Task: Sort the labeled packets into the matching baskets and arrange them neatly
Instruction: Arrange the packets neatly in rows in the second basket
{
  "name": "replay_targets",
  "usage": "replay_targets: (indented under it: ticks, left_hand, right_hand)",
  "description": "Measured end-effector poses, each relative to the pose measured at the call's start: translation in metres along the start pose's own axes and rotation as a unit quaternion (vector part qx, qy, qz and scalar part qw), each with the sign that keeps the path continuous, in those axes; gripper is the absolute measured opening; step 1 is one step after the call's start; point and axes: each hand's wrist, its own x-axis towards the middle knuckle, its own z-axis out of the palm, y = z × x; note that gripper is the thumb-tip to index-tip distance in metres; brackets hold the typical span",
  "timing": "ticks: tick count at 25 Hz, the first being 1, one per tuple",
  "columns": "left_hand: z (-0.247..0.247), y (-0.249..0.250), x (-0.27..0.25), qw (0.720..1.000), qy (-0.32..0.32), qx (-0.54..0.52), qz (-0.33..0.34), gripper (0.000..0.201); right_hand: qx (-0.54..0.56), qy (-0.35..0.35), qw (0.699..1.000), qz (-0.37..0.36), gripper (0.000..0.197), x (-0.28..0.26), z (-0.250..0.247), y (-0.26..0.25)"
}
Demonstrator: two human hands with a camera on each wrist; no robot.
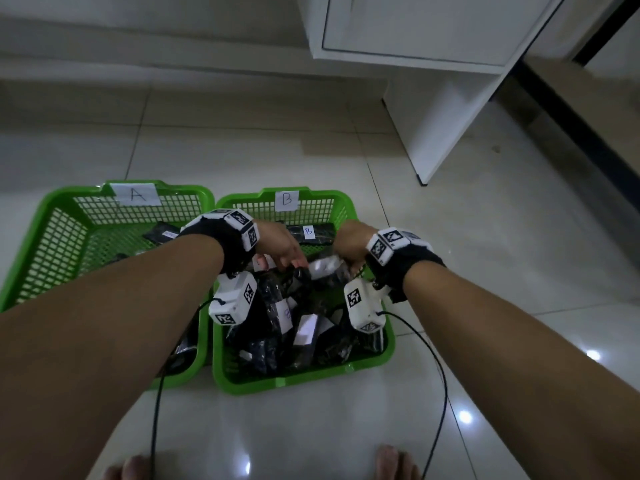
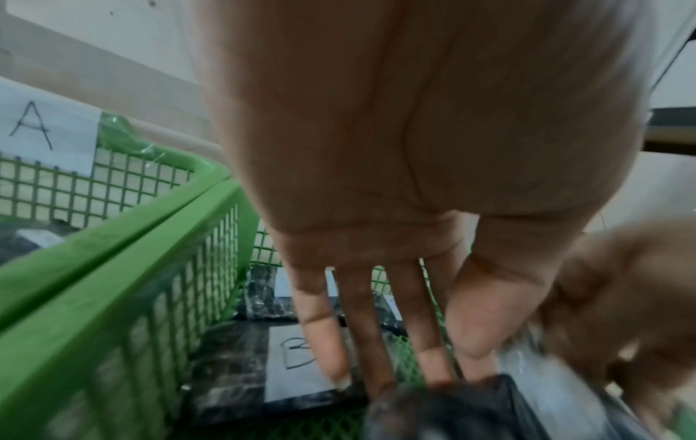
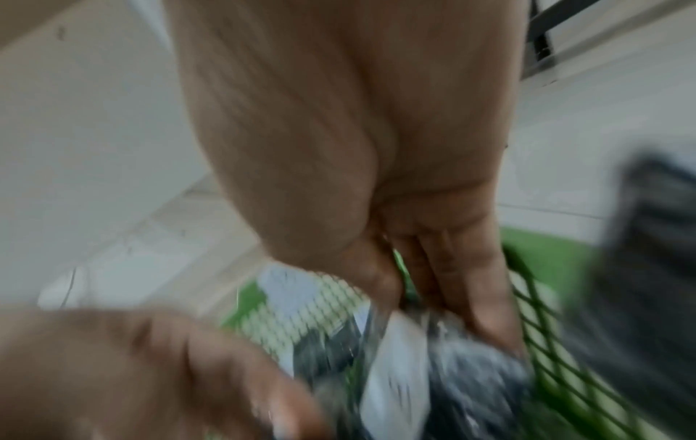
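Observation:
Two green baskets stand side by side on the floor: basket A (image 1: 52,202) on the left, basket B (image 1: 304,372) on the right, each with a paper letter on its far wall. Both hands are inside basket B. A dark packet with a white label (image 1: 327,268) sits between them. My left hand (image 1: 294,263) pinches its left end, fingers almost straight (image 2: 376,327). My right hand (image 1: 351,266) pinches its right end between thumb and fingers (image 3: 471,297). A packet marked B (image 2: 297,363) lies flat on the basket floor under my left hand. The right wrist view is blurred.
Another B packet (image 1: 311,233) lies at the back of basket B, and a loose heap of dark packets (image 1: 287,327) fills its near half. Basket A holds a few packets (image 1: 161,233), mostly hidden by my left arm. A white cabinet (image 1: 433,116) stands at the back right. Bare toes (image 1: 394,462) show below.

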Motion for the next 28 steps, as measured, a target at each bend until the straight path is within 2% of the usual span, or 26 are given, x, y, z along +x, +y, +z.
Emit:
replay_targets:
  ticks: [1, 2, 4, 7, 9, 12, 16, 18, 20, 21, 23, 25, 28]
  left_hand:
    - [0.000, 0.000, 0.002, 1.000, 0.002, -0.007, -0.003, 0.043]
    - [0.001, 0.001, 0.004, 1.000, 0.010, 0.000, -0.003, 0.040]
    - [0.004, -0.003, 0.008, 0.998, 0.045, 0.032, 0.001, 0.033]
    - [0.004, -0.016, 0.014, 0.976, 0.167, 0.139, 0.000, 0.029]
    - [0.002, -0.026, 0.019, 0.951, 0.206, 0.227, -0.046, 0.042]
    - [0.002, -0.037, 0.024, 0.934, 0.161, 0.296, -0.122, 0.069]
    - [-0.003, -0.046, 0.025, 0.936, 0.154, 0.301, -0.101, 0.075]
    - [-0.006, -0.046, 0.021, 0.935, 0.142, 0.313, -0.092, 0.082]
    - [-0.005, -0.042, 0.018, 0.919, 0.134, 0.356, -0.107, 0.083]
    - [-0.004, -0.039, 0.018, 0.908, 0.131, 0.380, -0.119, 0.083]
    - [-0.001, -0.035, 0.021, 0.893, 0.127, 0.409, -0.137, 0.089]
    - [-0.001, -0.033, 0.022, 0.889, 0.129, 0.418, -0.137, 0.091]
    - [-0.001, -0.033, 0.021, 0.887, 0.137, 0.422, -0.129, 0.084]
  right_hand:
    - [0.055, 0.035, 0.998, 0.020, 0.014, 0.002, -0.010, -0.002]
    - [0.035, 0.081, 0.996, 0.012, 0.014, 0.006, -0.017, -0.003]
    - [-0.023, 0.124, 0.992, 0.007, 0.010, 0.010, -0.027, -0.005]
    - [-0.004, 0.141, 0.990, -0.001, 0.011, 0.008, -0.019, -0.005]
    - [0.059, 0.122, 0.991, -0.015, 0.015, 0.013, -0.006, -0.007]
    - [0.123, 0.048, 0.991, -0.004, 0.034, 0.023, 0.005, -0.013]
    - [0.105, 0.039, 0.993, 0.023, 0.032, 0.031, 0.004, -0.015]
    - [0.040, 0.053, 0.998, 0.002, 0.031, 0.037, 0.005, -0.012]
    - [-0.005, 0.072, 0.997, -0.023, 0.028, 0.040, 0.003, -0.014]
    - [0.028, 0.088, 0.996, -0.016, 0.024, 0.037, -0.002, -0.017]
    - [-0.017, 0.155, 0.987, -0.037, 0.015, 0.032, -0.011, -0.024]
    - [-0.079, 0.205, 0.975, -0.046, 0.017, 0.031, -0.021, -0.027]
    - [-0.164, 0.162, 0.972, -0.043, 0.017, 0.029, -0.018, -0.028]
